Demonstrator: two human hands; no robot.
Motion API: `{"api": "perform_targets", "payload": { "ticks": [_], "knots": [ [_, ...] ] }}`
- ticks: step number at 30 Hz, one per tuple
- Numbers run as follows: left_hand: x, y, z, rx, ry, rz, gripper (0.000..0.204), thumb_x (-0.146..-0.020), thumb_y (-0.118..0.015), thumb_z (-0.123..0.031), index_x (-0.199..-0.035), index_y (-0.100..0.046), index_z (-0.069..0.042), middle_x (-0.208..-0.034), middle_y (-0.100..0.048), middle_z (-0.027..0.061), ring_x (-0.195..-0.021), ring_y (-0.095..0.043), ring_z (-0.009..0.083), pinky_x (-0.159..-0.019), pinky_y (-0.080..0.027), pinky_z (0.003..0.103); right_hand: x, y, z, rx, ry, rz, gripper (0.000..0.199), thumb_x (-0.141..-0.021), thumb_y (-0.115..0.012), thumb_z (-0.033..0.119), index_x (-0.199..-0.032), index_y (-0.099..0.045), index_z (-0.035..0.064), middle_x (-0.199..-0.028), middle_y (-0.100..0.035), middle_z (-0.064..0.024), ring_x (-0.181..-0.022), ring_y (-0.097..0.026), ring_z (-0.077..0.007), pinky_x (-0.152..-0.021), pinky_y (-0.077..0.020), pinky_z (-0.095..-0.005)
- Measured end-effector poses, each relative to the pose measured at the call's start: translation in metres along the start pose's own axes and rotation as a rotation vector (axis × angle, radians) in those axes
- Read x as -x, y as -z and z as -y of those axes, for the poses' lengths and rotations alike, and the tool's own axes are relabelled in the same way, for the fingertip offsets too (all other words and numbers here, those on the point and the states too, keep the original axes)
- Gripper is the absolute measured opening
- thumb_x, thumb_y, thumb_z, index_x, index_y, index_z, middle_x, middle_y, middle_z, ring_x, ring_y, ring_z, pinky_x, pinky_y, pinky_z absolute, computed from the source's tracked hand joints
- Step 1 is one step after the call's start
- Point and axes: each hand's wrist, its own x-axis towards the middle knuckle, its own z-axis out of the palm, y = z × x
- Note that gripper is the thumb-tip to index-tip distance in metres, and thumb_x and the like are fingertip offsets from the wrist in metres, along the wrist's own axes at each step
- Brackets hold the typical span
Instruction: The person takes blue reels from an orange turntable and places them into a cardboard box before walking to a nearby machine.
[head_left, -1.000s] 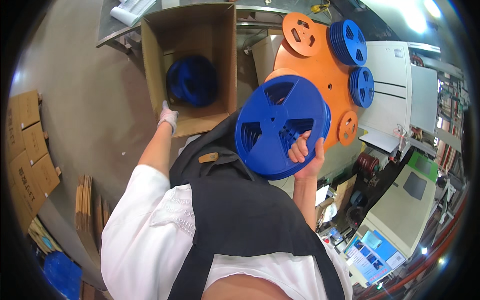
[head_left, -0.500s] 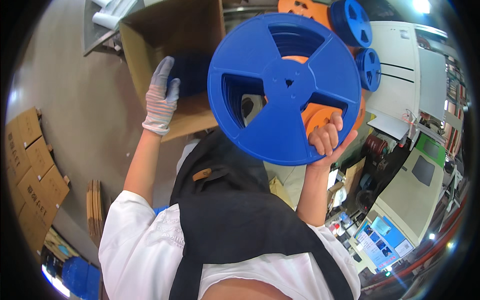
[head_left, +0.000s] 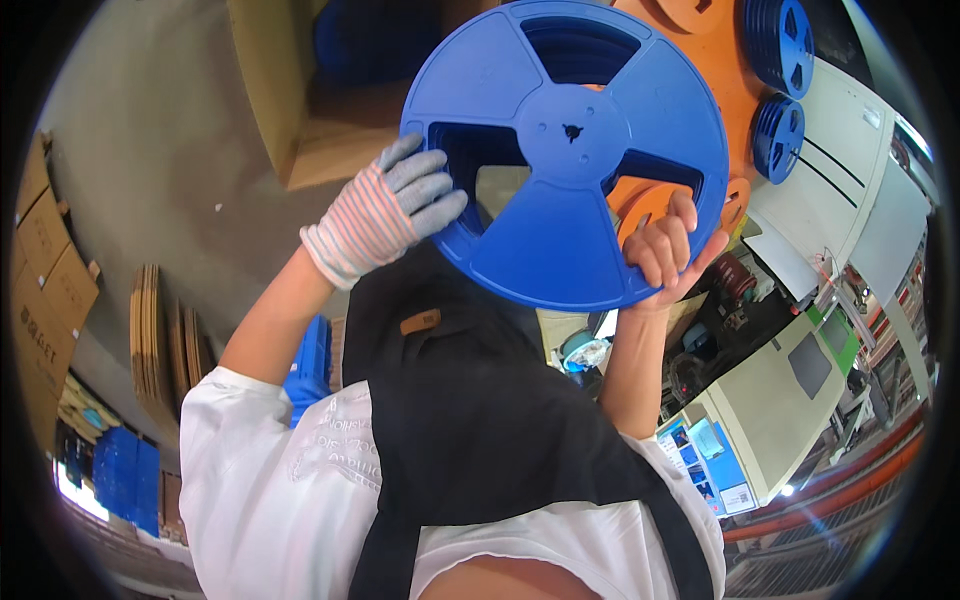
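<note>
One blue reel stack (head_left: pixel 550 165) is held by the right fingers (head_left: pixel 658 250), curled through its right opening. The left fingers (head_left: pixel 425 190), loosely spread, overlap its left rim; grip unclear.

Bright indoor light, shadowed carton (head_left: pixel 325 130), glare lower right, fisheye-bent edges

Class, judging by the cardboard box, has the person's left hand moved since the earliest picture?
Yes: the left hand has moved rightward, from the left wall of the cardboard box to the left side of the blue reels.
</note>
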Motion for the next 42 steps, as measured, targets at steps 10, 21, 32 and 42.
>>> {"api": "perform_targets", "payload": {
  "ticks": [10,21,32,42],
  "knots": [
    [0.042,-0.009,-0.046,0.381,0.525,0.121,0.038,-0.081,-0.055,0.004,-0.116,-0.059,-0.008,-0.120,-0.060,0.0126,-0.115,-0.058,0.0321,-0.085,-0.055,0.040,0.009,-0.014,0.005,0.559,-0.013,-0.373,0.059,-0.096,-0.043,0.055,-0.118,-0.051,0.0010,-0.094,-0.061,-0.0126,-0.078,-0.060,-0.0240,-0.068,-0.0495,-0.0371],
    [0.103,-0.001,-0.075,1.791,1.083,-0.671,0.030,-0.088,-0.068,-0.018,-0.116,-0.056,-0.013,-0.109,-0.063,0.0102,-0.108,-0.063,0.0339,-0.085,-0.058,0.046,0.055,0.008,0.020,1.047,0.019,-0.660,0.037,-0.102,-0.042,0.035,-0.116,-0.051,0.0026,-0.073,-0.056,-0.0058,-0.061,-0.054,-0.0147,-0.057,-0.0454,-0.0282],
    [0.088,-0.079,0.114,1.328,1.404,-0.633,0.027,-0.093,-0.052,0.001,-0.119,-0.052,-0.007,-0.111,-0.062,0.0119,-0.103,-0.063,0.0257,-0.082,-0.058,0.046,0.039,0.023,-0.034,0.998,-0.090,-0.755,0.039,-0.099,-0.049,0.034,-0.123,-0.046,0.0038,-0.098,-0.062,-0.0139,-0.079,-0.065,-0.0234,-0.073,-0.0563,-0.0369],
    [0.107,-0.137,0.187,0.623,1.891,-0.108,0.068,-0.090,-0.060,-0.016,-0.149,-0.026,-0.016,-0.141,-0.044,0.0211,-0.125,-0.048,0.0368,-0.102,-0.040,0.042,0.033,0.017,-0.035,1.020,0.052,-0.755,0.045,-0.100,-0.045,0.041,-0.118,-0.051,-0.0001,-0.093,-0.061,-0.0122,-0.075,-0.062,-0.0233,-0.071,-0.0519,-0.0393]
  ]
}}
